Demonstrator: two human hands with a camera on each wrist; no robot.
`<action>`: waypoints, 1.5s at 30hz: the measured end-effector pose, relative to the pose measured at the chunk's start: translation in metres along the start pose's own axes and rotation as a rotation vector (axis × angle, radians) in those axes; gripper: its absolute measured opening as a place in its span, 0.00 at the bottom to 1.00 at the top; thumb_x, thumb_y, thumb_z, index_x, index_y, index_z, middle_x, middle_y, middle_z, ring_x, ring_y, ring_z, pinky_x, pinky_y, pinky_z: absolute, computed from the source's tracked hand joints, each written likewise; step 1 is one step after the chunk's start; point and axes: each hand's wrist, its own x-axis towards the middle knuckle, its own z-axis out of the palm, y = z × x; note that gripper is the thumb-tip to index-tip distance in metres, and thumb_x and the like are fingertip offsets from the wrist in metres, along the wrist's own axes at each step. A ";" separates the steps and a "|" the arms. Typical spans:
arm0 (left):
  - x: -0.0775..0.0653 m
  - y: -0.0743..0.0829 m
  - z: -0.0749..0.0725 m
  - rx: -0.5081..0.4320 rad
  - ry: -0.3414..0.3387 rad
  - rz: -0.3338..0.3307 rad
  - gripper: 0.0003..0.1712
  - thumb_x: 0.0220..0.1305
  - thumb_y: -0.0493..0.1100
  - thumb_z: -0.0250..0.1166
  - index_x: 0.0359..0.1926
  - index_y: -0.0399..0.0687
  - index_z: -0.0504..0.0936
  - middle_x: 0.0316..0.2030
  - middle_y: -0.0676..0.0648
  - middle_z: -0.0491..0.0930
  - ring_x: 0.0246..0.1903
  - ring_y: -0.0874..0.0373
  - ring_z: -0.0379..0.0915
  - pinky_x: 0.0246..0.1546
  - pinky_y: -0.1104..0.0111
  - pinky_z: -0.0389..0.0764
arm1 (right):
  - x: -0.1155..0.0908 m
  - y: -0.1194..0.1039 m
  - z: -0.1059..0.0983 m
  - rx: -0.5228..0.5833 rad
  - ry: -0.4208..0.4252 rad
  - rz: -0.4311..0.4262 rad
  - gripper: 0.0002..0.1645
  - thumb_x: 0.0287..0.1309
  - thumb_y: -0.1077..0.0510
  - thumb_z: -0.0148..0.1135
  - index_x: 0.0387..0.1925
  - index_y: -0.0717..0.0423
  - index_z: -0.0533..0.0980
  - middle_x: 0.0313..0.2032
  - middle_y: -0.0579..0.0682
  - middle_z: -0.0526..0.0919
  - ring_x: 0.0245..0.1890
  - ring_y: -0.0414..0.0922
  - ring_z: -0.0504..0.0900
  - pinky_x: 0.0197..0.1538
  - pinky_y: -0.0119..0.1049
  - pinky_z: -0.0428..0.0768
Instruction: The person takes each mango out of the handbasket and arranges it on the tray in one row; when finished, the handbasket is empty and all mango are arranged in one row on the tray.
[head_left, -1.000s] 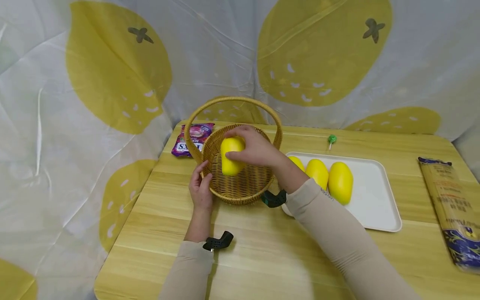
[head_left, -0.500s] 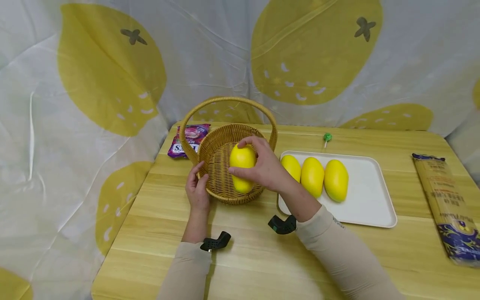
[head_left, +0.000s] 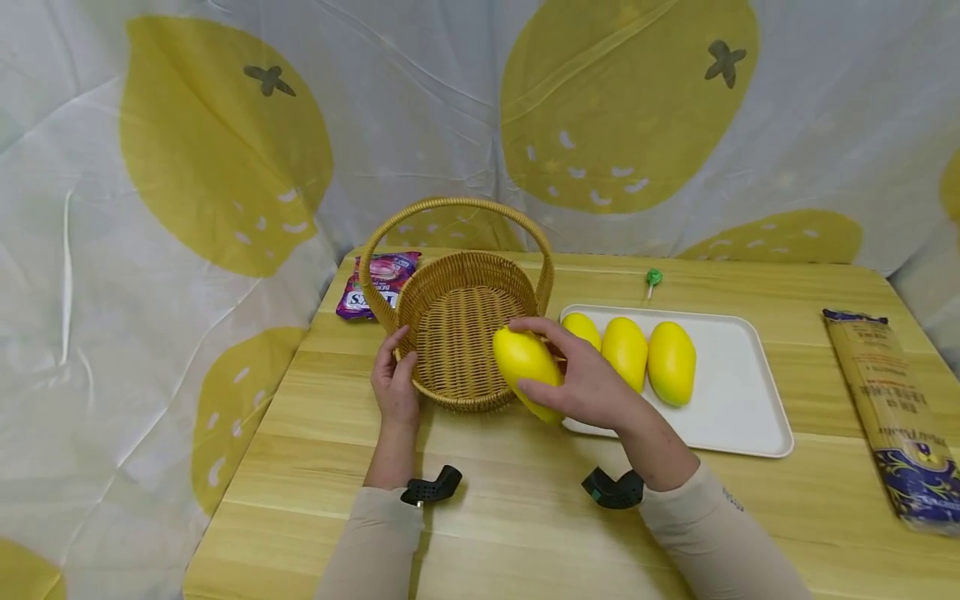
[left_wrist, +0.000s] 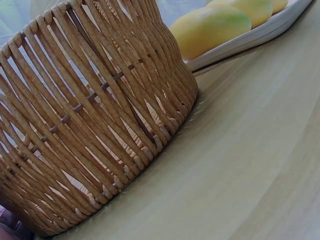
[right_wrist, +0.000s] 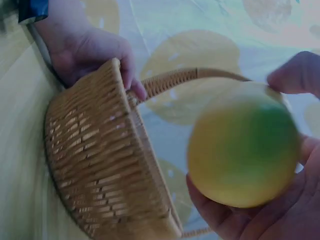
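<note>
My right hand (head_left: 592, 385) holds a yellow mango (head_left: 523, 367) between thumb and fingers, tilted over the near right rim of a wicker basket (head_left: 465, 333). In the right wrist view a green patch shows on the end of that mango (right_wrist: 245, 145). At the basket's left side, my left hand (head_left: 396, 390) grips the rim with its thumb over the edge. The basket is upright on the table with its tall handle raised, and its woven floor shows bare. The left wrist view is mostly filled by the basket's outer wall (left_wrist: 100, 115).
On a white tray (head_left: 738, 400) at right lie three more mangoes (head_left: 625, 354). Behind the tray is a green lollipop (head_left: 654, 277). A purple candy bag (head_left: 378, 283) lies behind the basket at left, and a long pasta packet (head_left: 892, 417) lies far right.
My right hand has carried the mango from above the basket's middle rightward and nearer to me, out to the rim, tilting it. My left hand keeps its hold on the basket.
</note>
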 end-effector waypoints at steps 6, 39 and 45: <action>0.001 0.002 -0.001 0.010 0.001 -0.016 0.23 0.65 0.29 0.54 0.59 0.32 0.79 0.63 0.43 0.77 0.67 0.62 0.65 0.67 0.74 0.66 | -0.010 0.023 -0.009 -0.017 0.097 -0.071 0.34 0.60 0.57 0.61 0.68 0.43 0.69 0.61 0.52 0.77 0.45 0.51 0.76 0.46 0.45 0.77; -0.002 0.003 0.001 -0.002 -0.007 -0.005 0.22 0.65 0.28 0.54 0.60 0.29 0.78 0.56 0.58 0.80 0.65 0.63 0.67 0.67 0.73 0.67 | -0.056 0.088 -0.142 -0.013 0.450 0.384 0.48 0.65 0.46 0.66 0.80 0.38 0.53 0.64 0.53 0.65 0.48 0.41 0.73 0.40 0.24 0.81; -0.002 0.003 0.001 -0.007 -0.008 -0.006 0.23 0.65 0.28 0.53 0.60 0.29 0.77 0.59 0.54 0.80 0.65 0.63 0.67 0.65 0.73 0.69 | -0.067 0.102 -0.156 -0.011 0.449 0.455 0.48 0.67 0.42 0.63 0.80 0.40 0.51 0.64 0.64 0.69 0.40 0.31 0.77 0.38 0.24 0.80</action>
